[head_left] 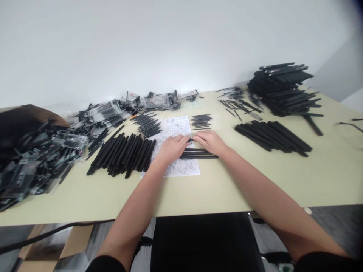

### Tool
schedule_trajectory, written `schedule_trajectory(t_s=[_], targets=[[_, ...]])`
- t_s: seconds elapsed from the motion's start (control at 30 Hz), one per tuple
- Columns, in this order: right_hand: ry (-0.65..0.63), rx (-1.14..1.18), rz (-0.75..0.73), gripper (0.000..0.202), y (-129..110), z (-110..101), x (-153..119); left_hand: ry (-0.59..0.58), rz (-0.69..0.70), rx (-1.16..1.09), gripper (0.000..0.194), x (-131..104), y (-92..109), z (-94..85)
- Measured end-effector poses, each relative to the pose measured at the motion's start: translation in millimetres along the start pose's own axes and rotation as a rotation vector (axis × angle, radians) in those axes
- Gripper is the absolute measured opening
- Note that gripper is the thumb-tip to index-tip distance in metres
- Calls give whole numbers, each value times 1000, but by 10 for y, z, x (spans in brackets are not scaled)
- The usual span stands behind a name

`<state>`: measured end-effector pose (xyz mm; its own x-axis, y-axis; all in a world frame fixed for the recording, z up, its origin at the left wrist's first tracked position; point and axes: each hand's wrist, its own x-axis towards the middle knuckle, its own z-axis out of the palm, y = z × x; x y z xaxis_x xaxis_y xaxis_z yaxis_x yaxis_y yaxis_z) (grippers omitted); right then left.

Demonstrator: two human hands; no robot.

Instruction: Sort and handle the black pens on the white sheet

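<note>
Over a scribbled white sheet [185,172], my left hand [173,148] and my right hand [211,142] meet fingertip to fingertip. Both are closed on a slim black stick [191,140], mostly hidden by the fingers. Just beneath, several similar black sticks [198,156] lie side by side on the paper and table. Beyond the right hand is a row of thin dark refill-like rods [201,121]. A wider bunch of such thin rods [147,124] lies past the left hand. Thick black tubes [124,155] are lined up left of the sheet.
Clear-and-black plastic packets [99,113] heap along the left, by a dark open bag or box [31,117]. At right lie more thick black tubes [273,136], a tall black stack [280,88] and scattered thin rods [241,105]. A black chair [205,241] stands at the table's front edge.
</note>
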<state>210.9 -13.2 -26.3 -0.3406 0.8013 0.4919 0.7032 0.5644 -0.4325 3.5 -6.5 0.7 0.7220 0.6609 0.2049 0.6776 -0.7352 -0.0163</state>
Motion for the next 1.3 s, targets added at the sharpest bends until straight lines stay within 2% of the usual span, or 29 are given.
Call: schedule_trajectory(t_s=[0.07, 0.17, 0.27, 0.4, 0.47, 0.67, 0.8, 0.93, 1.07, 1.3], targets=[[16, 16, 7, 51, -7, -4, -4, -22, -44, 9, 34, 0, 24, -16], [31, 40, 37, 42, -17, -23, -14, -30, -175, 22, 56, 1, 28, -38], [23, 50, 62, 37, -16, -38, -24, 29, -358, 75, 65, -5, -7, -55], [23, 56, 61, 34, -4, -32, -32, 173, -607, 163, 55, -38, -76, -82], [20, 53, 59, 34, -1, -23, -34, 204, -721, 192, 51, -59, -112, -102], [10, 43, 48, 35, -3, -21, -31, 143, -959, 218, 32, -119, -238, -134], [12, 59, 39, 38, -8, -25, -26, 113, -1023, 192, 27, -141, -287, -127], [18, 61, 24, 38, -11, -24, -26, 103, -1038, 205, 32, -140, -279, -137], [25, 63, 11, 36, -12, -21, -30, 101, -1053, 237, 27, -136, -268, -129], [-81, 106, -46, 26, -36, -34, -20, 208, -1008, 237, 26, -171, -308, -73]])
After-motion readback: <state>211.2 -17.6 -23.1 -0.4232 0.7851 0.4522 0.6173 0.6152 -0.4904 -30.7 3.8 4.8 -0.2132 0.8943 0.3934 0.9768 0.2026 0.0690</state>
